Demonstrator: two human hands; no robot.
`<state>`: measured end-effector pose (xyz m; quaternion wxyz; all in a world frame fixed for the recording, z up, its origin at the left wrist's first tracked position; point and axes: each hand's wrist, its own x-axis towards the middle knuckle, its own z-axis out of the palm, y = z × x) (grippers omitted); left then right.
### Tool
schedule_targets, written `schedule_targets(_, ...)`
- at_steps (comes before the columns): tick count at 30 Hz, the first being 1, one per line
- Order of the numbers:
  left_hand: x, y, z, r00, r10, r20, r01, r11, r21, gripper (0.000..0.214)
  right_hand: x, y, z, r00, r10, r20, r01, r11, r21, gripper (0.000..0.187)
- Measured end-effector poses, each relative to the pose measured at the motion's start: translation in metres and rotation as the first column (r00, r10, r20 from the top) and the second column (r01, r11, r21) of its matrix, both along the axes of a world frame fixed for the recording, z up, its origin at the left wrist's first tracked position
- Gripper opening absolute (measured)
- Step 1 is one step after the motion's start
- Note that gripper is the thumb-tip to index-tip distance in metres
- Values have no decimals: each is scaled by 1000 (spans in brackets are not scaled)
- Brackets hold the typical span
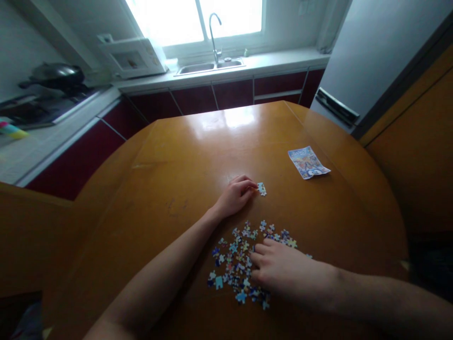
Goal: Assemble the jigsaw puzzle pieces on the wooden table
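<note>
Both half-curled hands (236, 194) (278, 264) touch puzzle pieces (262, 189) (233, 247): left joined, right loose.

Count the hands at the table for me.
2: the left hand at the edge of the small puzzle patch, the right hand over the scattered pieces. No others show.

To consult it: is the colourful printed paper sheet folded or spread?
Spread: the sheet lies open, its printed picture facing up.

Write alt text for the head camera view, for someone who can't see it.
A person's right hand is among scattered jigsaw pieces on a wooden table; the left hand is by a small puzzle section farther back. A picture sheet lies to the right.
</note>
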<state>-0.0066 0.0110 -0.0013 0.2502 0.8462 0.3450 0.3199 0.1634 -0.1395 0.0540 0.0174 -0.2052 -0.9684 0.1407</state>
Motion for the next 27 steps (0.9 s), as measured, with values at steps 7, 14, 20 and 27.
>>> schedule_targets(7, -1, 1, 0, 1000, -4, -10, 4, 1000, -3, 19, -2, -5, -9, 1000, -13, -12, 13, 1000, 18, 6)
schedule_targets(14, -1, 1, 1, 1000, -2, -4, 2, 1000, -7, 18, 8, 14, 5, 998, 0, -56, -7, 992, -128, 11)
schedule_targets(20, 0, -3, 5, 999, 22, 26, -24, 998, 55, 17, 34, 67, 9, 729, -592, -344, 349, 754, -557, 8)
schedule_targets(27, 7, -13, 11, 996, 59, 67, -78, 940, 332, 18, 49, 110, -24, 277, -883, -380, 308, 456, -835, 27)
